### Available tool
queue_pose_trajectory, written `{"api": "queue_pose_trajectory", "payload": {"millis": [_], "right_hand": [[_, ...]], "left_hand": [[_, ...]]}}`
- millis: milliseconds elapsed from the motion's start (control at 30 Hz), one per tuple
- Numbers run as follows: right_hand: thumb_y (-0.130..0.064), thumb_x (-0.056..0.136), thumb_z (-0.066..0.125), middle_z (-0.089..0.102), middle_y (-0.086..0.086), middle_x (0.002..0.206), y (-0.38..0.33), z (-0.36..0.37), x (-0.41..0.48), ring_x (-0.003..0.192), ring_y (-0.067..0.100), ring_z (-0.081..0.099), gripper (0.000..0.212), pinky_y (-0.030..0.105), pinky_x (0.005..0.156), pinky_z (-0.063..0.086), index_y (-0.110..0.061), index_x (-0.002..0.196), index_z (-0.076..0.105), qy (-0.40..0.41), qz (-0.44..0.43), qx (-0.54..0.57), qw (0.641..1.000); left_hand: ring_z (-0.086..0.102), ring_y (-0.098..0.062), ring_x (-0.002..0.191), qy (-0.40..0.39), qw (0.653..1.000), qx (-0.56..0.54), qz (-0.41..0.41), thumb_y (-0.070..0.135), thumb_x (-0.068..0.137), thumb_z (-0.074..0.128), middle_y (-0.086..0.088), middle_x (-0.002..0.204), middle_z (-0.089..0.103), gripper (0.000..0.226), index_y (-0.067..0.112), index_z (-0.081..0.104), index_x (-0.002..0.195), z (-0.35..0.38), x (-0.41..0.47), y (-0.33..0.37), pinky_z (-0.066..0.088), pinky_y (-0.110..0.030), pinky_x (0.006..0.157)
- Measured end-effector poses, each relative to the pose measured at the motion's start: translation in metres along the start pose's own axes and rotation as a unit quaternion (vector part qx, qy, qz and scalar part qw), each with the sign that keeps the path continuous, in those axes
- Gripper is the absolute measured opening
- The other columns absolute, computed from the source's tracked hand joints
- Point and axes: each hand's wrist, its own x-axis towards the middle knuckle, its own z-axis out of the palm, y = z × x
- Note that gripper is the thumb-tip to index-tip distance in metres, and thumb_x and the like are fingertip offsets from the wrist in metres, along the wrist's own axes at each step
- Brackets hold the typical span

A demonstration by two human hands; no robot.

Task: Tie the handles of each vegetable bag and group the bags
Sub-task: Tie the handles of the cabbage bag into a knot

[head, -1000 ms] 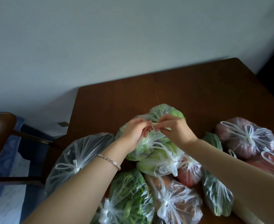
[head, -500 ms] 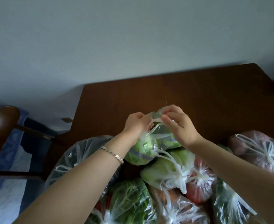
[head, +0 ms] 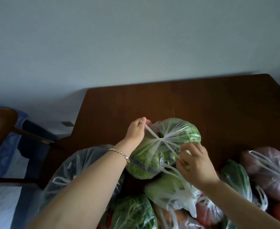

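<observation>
Now, left of centre, the left hand clenches one handle of the cabbage bag, which rests on the table at mid-frame, above the tied bags. That strand runs taut, down and right, to the crossing on top of the bag. From there the other handle slants to the right hand, whose fingers pinch it at lower right. Both hands sit equally near; tightening probably means drawing them apart along that upper-left-to-lower-right line.

Dim, cool, soft light.
The dark brown wooden tabletop sinks into shadow; faint sheen glints on the clear plastic bags; the frame's edges bend.
</observation>
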Motion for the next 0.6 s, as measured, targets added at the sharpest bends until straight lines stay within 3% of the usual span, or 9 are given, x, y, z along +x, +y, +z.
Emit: {"api": "queue_pose_trajectory", "payload": {"millis": [67,167,233,300,367,400,467,533,600], "right_hand": [[-0.022,0.076,0.053,0.066,0.003,0.092,0.002,0.008,-0.001,0.097,0.017,0.052,0.025,0.028,0.078,0.045,-0.013,0.053,0.048,-0.021,-0.044,0.004,0.999],[-0.018,0.076,0.053,0.069,-0.001,0.081,0.005,0.018,-0.001,0.098,0.012,0.056,0.020,0.024,0.084,0.043,-0.014,0.057,0.059,-0.073,-0.096,-0.012,0.993],[-0.017,0.075,0.053,0.069,-0.002,0.076,0.005,0.020,0.000,0.094,0.011,0.060,0.019,0.023,0.085,0.038,-0.014,0.058,0.061,-0.082,-0.101,-0.020,0.991],[-0.017,0.075,0.053,0.069,-0.003,0.075,0.002,0.018,-0.001,0.091,0.012,0.064,0.020,0.024,0.086,0.038,-0.015,0.057,0.061,-0.091,-0.090,-0.023,0.991],[-0.019,0.075,0.052,0.069,-0.002,0.077,-0.002,0.017,-0.005,0.086,0.016,0.067,0.022,0.024,0.084,0.039,-0.015,0.054,0.057,-0.094,-0.072,-0.015,0.993],[-0.021,0.076,0.052,0.068,0.000,0.082,-0.004,0.014,-0.007,0.082,0.017,0.066,0.025,0.023,0.082,0.040,-0.015,0.052,0.053,-0.088,-0.054,0.008,0.995],[-0.024,0.079,0.053,0.061,0.001,0.102,-0.012,0.001,-0.005,0.083,0.010,0.059,0.030,0.018,0.079,0.040,-0.014,0.052,0.044,-0.045,-0.009,0.097,0.994],[-0.024,0.080,0.054,0.056,-0.002,0.116,-0.018,-0.018,0.005,0.102,0.004,0.053,0.032,0.013,0.090,0.037,-0.012,0.051,0.046,0.009,0.009,0.190,0.982],[-0.022,0.081,0.053,0.064,0.000,0.106,-0.027,-0.028,0.016,0.111,0.006,0.053,0.034,0.017,0.097,0.037,-0.007,0.050,0.054,0.003,-0.008,0.243,0.970]], "left_hand": [[0.061,-0.018,0.102,-0.089,0.994,-0.064,0.005,0.034,0.101,0.022,-0.010,0.106,0.069,0.044,0.015,0.061,0.105,-0.005,-0.003,0.003,0.039,-0.031,0.104],[0.061,-0.017,0.105,-0.164,0.986,0.012,-0.017,0.042,0.099,0.008,-0.011,0.111,0.067,0.061,0.024,0.065,0.102,-0.009,-0.002,0.004,0.034,-0.033,0.109],[0.060,-0.020,0.107,-0.173,0.982,0.062,-0.052,0.045,0.098,0.002,-0.007,0.102,0.067,0.070,0.023,0.068,0.100,-0.006,-0.001,0.005,0.031,-0.036,0.110],[0.055,-0.023,0.116,-0.169,0.978,0.095,-0.074,0.046,0.096,0.001,-0.003,0.116,0.060,0.071,0.019,0.065,0.111,0.001,0.000,0.004,0.027,-0.038,0.113],[0.046,-0.026,0.126,-0.154,0.977,0.118,-0.089,0.049,0.095,-0.001,-0.013,0.129,0.056,0.070,0.018,0.052,0.129,0.009,-0.002,0.006,0.021,-0.039,0.115],[0.048,-0.026,0.124,-0.137,0.980,0.105,-0.097,0.049,0.095,-0.001,-0.017,0.126,0.057,0.071,0.016,0.051,0.130,0.011,-0.004,0.008,0.024,-0.037,0.114],[0.060,-0.022,0.097,-0.105,0.988,0.022,-0.115,0.044,0.098,0.002,-0.019,0.104,0.066,0.074,0.005,0.063,0.112,0.010,-0.004,0.012,0.042,-0.028,0.095],[0.061,-0.018,0.073,-0.099,0.987,-0.056,-0.117,0.039,0.100,0.008,-0.023,0.089,0.068,0.071,0.000,0.067,0.090,0.009,-0.003,0.013,0.048,-0.019,0.069],[0.062,-0.017,0.060,-0.091,0.984,-0.094,-0.122,0.035,0.101,0.016,-0.017,0.064,0.069,0.060,0.002,0.060,0.078,0.010,-0.004,0.013,0.049,-0.016,0.053]]}}
